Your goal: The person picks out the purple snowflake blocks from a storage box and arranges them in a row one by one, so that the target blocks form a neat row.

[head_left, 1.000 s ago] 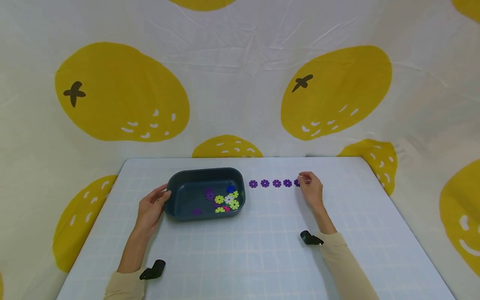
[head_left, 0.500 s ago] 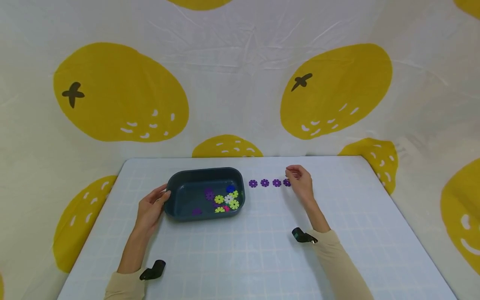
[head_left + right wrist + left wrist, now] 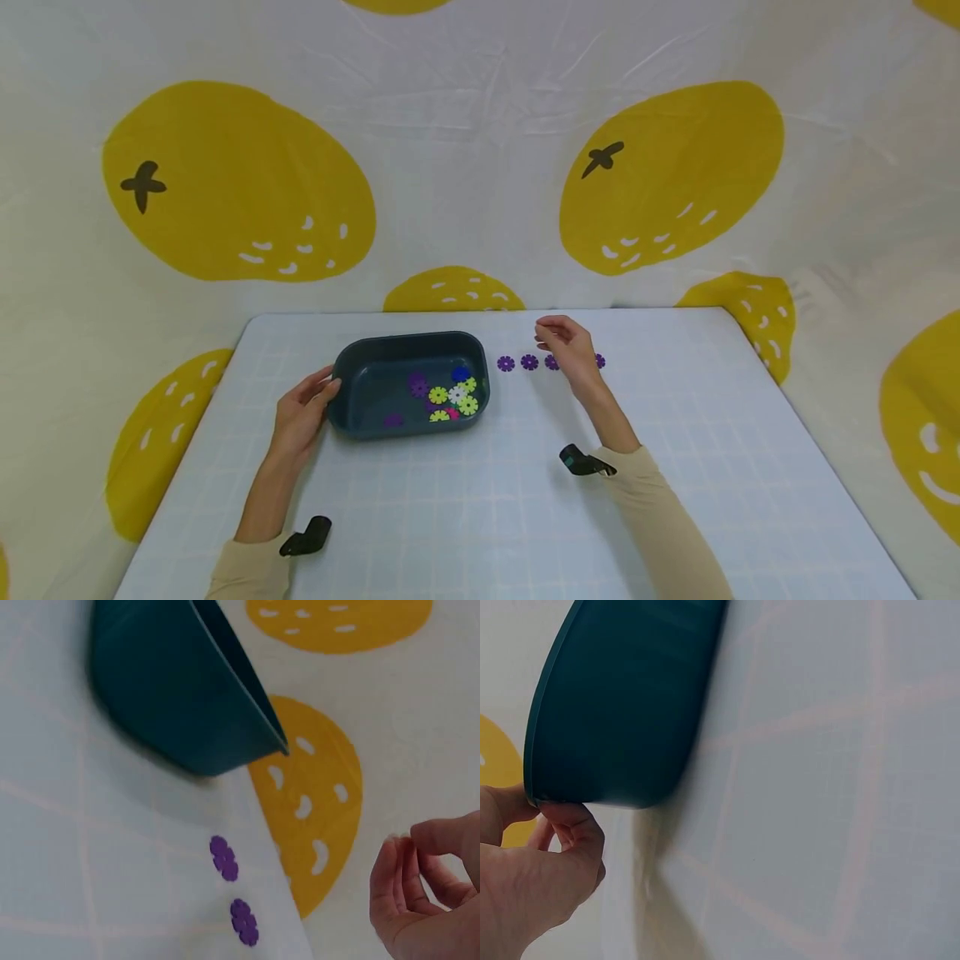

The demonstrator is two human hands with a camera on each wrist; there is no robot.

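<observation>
My left hand pinches the left end of a dark teal plastic tub, thumb at the rim and fingers outside. In the left wrist view the thumb and fingers meet at the tub's edge. Inside lie notched plastic discs, among them a yellow disc, a white disc and a blue disc. Right of the tub, several purple discs form a row. Above this row hovers my right hand, loosely curled, hiding part of it. Nothing shows between its thumb and fingertips.
A pale checked cloth covers the table. Behind it hangs a white curtain printed with large yellow fruit. A black wrist camera sits on the left sleeve, another black camera on the right.
My right hand has left the purple disc at the row's right end, which now lies uncovered. It has moved left and slightly up over the row. My left hand and the tub stay put.
</observation>
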